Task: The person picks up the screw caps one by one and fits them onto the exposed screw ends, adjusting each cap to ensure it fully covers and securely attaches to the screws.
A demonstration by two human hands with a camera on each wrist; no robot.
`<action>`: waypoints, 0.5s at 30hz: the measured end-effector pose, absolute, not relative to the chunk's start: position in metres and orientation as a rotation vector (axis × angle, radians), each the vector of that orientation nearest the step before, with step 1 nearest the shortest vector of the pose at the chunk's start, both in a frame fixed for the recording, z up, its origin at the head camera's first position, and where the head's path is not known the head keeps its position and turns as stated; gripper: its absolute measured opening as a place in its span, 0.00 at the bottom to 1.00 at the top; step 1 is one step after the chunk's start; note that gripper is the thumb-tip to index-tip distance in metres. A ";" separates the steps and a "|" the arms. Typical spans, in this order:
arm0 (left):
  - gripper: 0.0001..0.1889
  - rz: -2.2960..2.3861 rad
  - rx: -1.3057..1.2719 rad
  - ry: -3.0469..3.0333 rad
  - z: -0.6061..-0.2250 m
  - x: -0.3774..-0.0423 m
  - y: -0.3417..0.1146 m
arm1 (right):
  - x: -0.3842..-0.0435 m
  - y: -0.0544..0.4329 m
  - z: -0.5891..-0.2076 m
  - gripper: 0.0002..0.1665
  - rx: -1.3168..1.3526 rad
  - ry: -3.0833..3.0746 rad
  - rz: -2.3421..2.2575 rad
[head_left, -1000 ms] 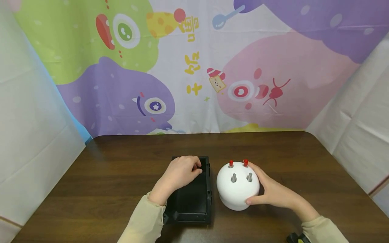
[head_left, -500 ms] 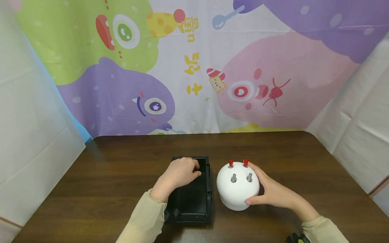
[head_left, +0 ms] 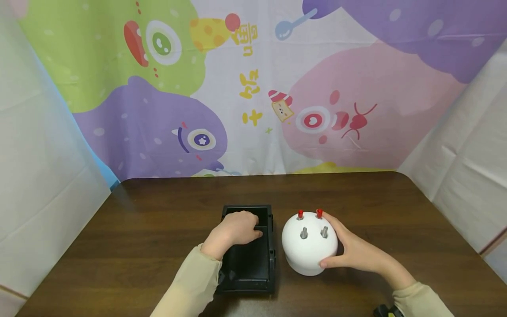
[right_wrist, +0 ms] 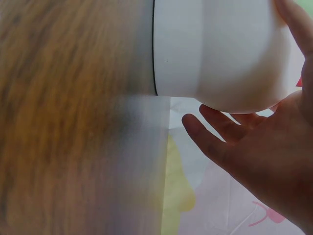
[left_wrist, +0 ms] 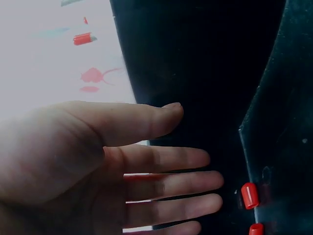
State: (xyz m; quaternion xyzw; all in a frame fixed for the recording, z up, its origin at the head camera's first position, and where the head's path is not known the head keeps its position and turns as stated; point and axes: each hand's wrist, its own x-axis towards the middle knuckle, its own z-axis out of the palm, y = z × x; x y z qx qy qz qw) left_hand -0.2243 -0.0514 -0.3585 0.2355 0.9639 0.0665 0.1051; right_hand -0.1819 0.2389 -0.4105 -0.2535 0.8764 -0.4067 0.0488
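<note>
Left hand (head_left: 237, 229), fingers extended, has shifted slightly down-frame over the black tray (head_left: 253, 266) near red caps (left_wrist: 249, 196), seemingly none taken, while the right hand (head_left: 358, 252) grips the white dome (head_left: 309, 254) right of centre.

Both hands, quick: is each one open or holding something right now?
Left hand: open, fingers straight, over the black tray, holding nothing.
Right hand: holding the white dome by its side.
</note>
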 end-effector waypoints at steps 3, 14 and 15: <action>0.12 0.170 0.694 2.838 -0.361 -0.224 -0.049 | -0.181 0.239 -0.410 0.63 -0.763 2.660 -1.243; 0.15 0.162 0.633 2.771 -0.361 -0.224 -0.044 | -0.182 0.239 -0.411 0.63 -0.774 2.654 -1.249; 0.15 0.160 0.629 2.766 -0.361 -0.224 -0.045 | -0.182 0.239 -0.411 0.63 -0.776 2.654 -1.252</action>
